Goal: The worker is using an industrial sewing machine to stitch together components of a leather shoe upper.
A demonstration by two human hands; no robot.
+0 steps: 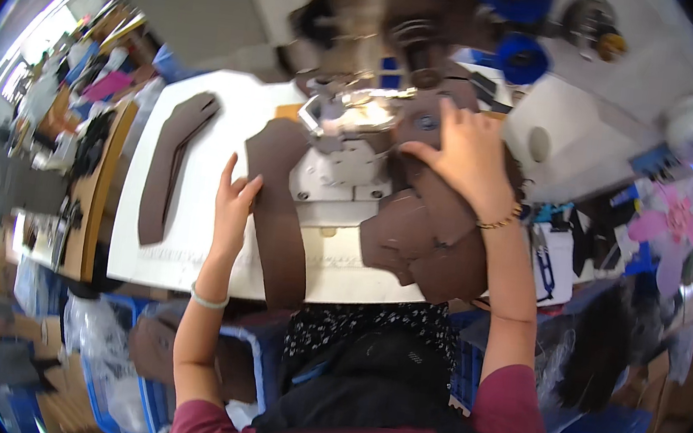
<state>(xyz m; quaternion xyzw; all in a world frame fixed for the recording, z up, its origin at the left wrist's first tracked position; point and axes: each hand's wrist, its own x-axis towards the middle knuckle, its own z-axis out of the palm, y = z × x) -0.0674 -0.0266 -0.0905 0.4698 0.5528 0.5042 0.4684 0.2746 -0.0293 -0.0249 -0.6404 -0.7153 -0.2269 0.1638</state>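
A long brown cut panel [279, 209], which looks like leather or fabric, runs from the sewing machine [344, 161] to the table's front edge. My left hand [232, 208] is beside its left edge, index finger stretched out and thumb apart, the thumb at or just touching the edge. To the right of the machine is a bunched stack of brown pieces [420, 242]. Over the upper part of that stack my right hand [468, 158] is spread, thumb toward the machine, gripping nothing visible. The machine's needle area is blurred.
Another folded brown strip [168, 170] lies on the white table [196, 259] at left. Blue thread spools [522, 59] stand at the back. Blue-handled snips [543, 269] and a pink fan [677, 222] are on the right. Blue crates [123, 379] stand below.
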